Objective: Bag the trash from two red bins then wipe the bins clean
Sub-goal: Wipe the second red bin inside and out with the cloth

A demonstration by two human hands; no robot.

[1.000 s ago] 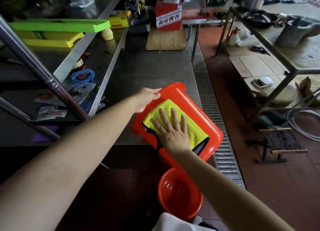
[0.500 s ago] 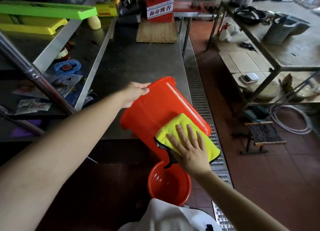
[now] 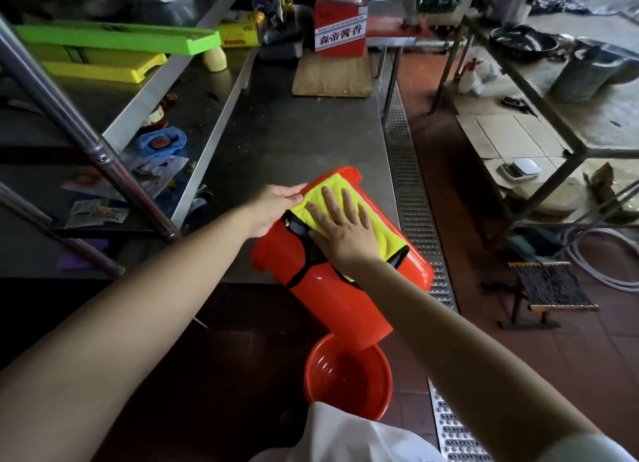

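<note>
A red bin (image 3: 332,299) lies tilted on its side over the front edge of the steel table (image 3: 294,140), its base pointing away from me. My left hand (image 3: 273,205) grips the bin's far end. My right hand (image 3: 345,230) lies flat, fingers spread, pressing a yellow cloth (image 3: 349,202) with black trim against the bin's upper side. A second red bin (image 3: 347,378) stands upright on the floor right below the first, its inside empty and glossy.
A wooden board (image 3: 332,76) and a red box (image 3: 340,25) sit at the table's far end. Shelving with green and yellow trays (image 3: 114,39) stands on the left. A floor drain grate (image 3: 411,198) runs along the table's right. A small stool (image 3: 549,288) stands at right.
My right hand has slid the yellow cloth from the bin's near end up to its far end, close to my left hand. The bin has stayed tilted in my left hand's hold.
</note>
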